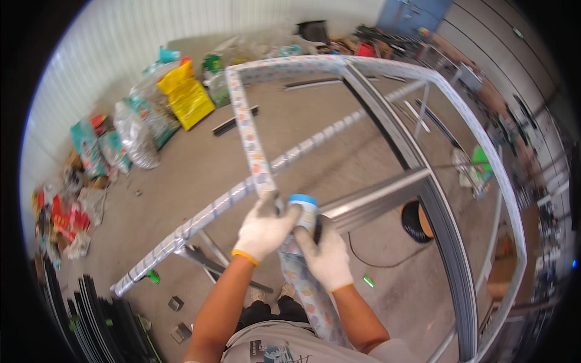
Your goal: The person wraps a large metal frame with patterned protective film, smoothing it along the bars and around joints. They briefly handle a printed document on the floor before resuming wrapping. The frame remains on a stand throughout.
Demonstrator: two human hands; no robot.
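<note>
In the middle, both my hands are in white knit gloves with grey fingers and orange cuffs. My left hand [265, 230] is closed, its fingers curled at the frame bar and its thumb against a white cylinder with a blue end [304, 209]. Closed around the cylinder's other side, my right hand [328, 255] has fingers partly hidden behind it. What the cylinder is does not show. Beneath the hands runs a bar of the large frame [251, 140], covered in white film with coloured patterns. A bare silver crossbar [378, 201] meets the frame to the right of my hands.
A film-wrapped support beam [233, 196] crosses under the frame. Bags, including a yellow one [186, 97], line the wall at left. Dark profiles [100, 317] stand at lower left. A black coil [414, 222] and a green object [368, 281] lie on the floor.
</note>
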